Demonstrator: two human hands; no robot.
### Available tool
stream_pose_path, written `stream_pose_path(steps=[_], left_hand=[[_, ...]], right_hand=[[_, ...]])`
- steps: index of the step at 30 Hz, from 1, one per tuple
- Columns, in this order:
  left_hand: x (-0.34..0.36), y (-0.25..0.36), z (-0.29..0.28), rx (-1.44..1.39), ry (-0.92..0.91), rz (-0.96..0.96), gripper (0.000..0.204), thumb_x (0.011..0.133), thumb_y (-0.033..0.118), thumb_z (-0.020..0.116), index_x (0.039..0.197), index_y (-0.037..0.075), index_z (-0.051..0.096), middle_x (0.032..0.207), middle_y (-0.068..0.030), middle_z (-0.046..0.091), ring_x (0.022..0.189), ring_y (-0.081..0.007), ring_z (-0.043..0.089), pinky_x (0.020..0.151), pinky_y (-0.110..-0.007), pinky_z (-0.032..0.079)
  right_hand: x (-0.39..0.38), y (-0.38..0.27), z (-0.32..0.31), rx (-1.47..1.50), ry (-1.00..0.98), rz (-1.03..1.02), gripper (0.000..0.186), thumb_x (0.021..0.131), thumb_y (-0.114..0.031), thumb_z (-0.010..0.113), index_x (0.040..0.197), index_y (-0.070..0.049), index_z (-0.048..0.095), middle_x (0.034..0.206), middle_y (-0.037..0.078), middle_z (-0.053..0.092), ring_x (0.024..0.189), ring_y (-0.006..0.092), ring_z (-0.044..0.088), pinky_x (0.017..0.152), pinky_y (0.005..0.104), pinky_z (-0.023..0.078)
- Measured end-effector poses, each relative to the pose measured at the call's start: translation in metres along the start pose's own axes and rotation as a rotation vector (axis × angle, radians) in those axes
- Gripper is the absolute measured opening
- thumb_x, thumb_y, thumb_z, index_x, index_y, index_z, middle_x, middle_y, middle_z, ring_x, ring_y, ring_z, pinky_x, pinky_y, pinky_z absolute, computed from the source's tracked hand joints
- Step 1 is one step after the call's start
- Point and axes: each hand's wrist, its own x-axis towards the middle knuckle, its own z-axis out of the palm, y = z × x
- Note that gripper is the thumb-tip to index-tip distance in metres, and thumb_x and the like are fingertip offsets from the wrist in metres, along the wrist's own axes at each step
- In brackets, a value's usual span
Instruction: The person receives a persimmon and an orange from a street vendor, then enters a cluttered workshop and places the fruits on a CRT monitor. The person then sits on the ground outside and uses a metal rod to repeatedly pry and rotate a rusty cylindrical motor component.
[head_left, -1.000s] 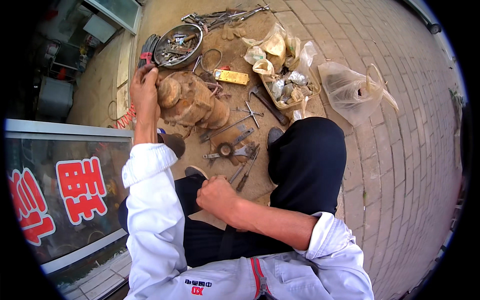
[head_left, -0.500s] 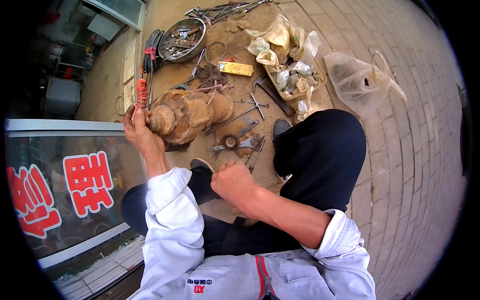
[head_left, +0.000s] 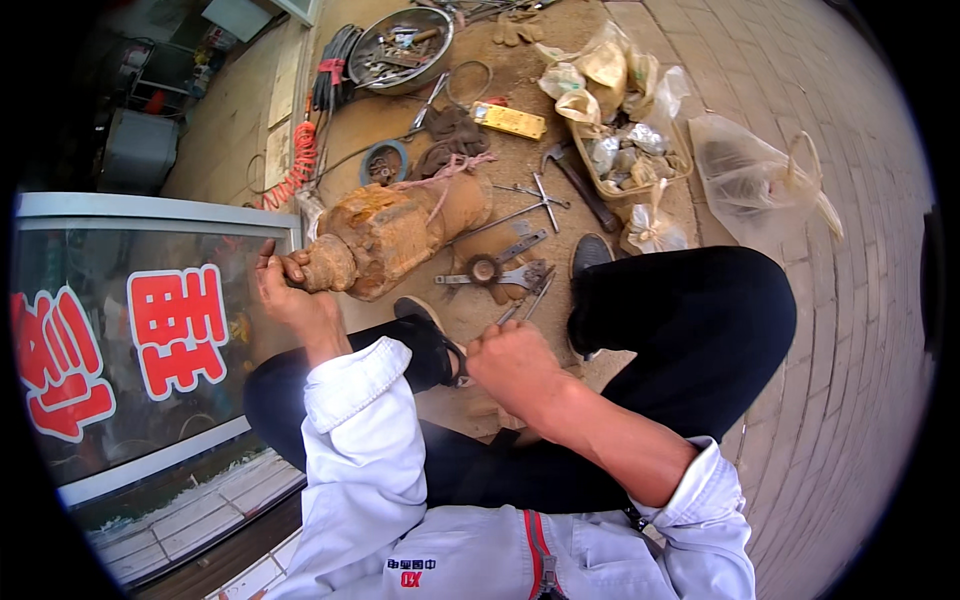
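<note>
Left hand (head_left: pixel 302 305) curls its grip on the rusty lump (head_left: pixel 385 240), maybe to steady it. Right of the lump, right hand (head_left: pixel 517 368) is balled; I can't see inside.

The cast metal housing (head_left: pixel 385 240) is rusty orange-brown, the cord (head_left: pixel 458 168) pink, the coiled hose (head_left: pixel 303 150) orange-red, the oblong box (head_left: pixel 510 121) yellow, the trousers (head_left: pixel 690 300) near-black, the jacket (head_left: pixel 460 550) pale grey.
</note>
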Motion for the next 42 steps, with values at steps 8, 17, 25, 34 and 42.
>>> stream_pose_path(steps=[8, 17, 25, 34, 42], left_hand=[[0.008, -0.004, -0.021, -0.058, 0.119, -0.076, 0.024, 0.089, 0.009, 0.041, 0.106, -0.001, 0.055, 0.056, -0.0006, 0.039, 0.062, -0.0149, 0.046, 0.074, -0.033, 0.045], [0.014, -0.008, -0.051, 0.015, 0.246, -0.095, 0.019, 0.089, 0.009, 0.047, 0.104, 0.0, 0.056, 0.053, 0.0005, 0.036, 0.061, -0.0162, 0.046, 0.081, -0.038, 0.047], [0.024, -0.012, -0.05, 0.09, 0.301, -0.068, 0.016, 0.087, 0.016, 0.051, 0.098, 0.004, 0.054, 0.056, 0.0032, 0.029, 0.059, -0.0126, 0.039, 0.081, -0.038, 0.047], [0.028, -0.015, -0.04, 0.079, 0.303, -0.024, 0.013, 0.086, 0.015, 0.054, 0.095, 0.006, 0.056, 0.053, 0.0041, 0.028, 0.056, -0.0111, 0.038, 0.076, -0.035, 0.047], [0.029, -0.016, -0.042, 0.019, 0.269, -0.041, 0.007, 0.084, 0.015, 0.055, 0.087, 0.008, 0.054, 0.052, 0.0041, 0.031, 0.056, -0.0115, 0.04, 0.075, -0.034, 0.046]], right_hand=[[0.05, 0.048, 0.046, 0.216, -0.126, 0.248, 0.014, 0.076, -0.011, 0.066, 0.089, -0.007, 0.07, 0.092, 0.015, 0.069, 0.091, 0.0291, 0.068, 0.076, 0.0399, 0.055], [0.133, 0.17, 0.111, 0.537, 0.13, 0.791, 0.035, 0.081, -0.03, 0.067, 0.095, 0.002, 0.065, 0.095, 0.027, 0.065, 0.092, 0.0424, 0.063, 0.082, 0.0476, 0.051], [0.176, 0.244, 0.173, 0.433, 0.292, 1.021, 0.033, 0.085, -0.03, 0.063, 0.096, 0.002, 0.061, 0.098, 0.028, 0.063, 0.091, 0.0453, 0.062, 0.08, 0.0514, 0.049], [0.189, 0.262, 0.202, 0.419, 0.353, 0.961, 0.027, 0.084, -0.022, 0.061, 0.096, 0.002, 0.056, 0.094, 0.03, 0.062, 0.091, 0.0459, 0.06, 0.079, 0.0522, 0.046], [0.195, 0.274, 0.208, 0.698, 0.448, 1.028, 0.027, 0.074, -0.018, 0.057, 0.089, 0.005, 0.058, 0.089, 0.03, 0.063, 0.086, 0.0486, 0.06, 0.076, 0.0495, 0.046]])
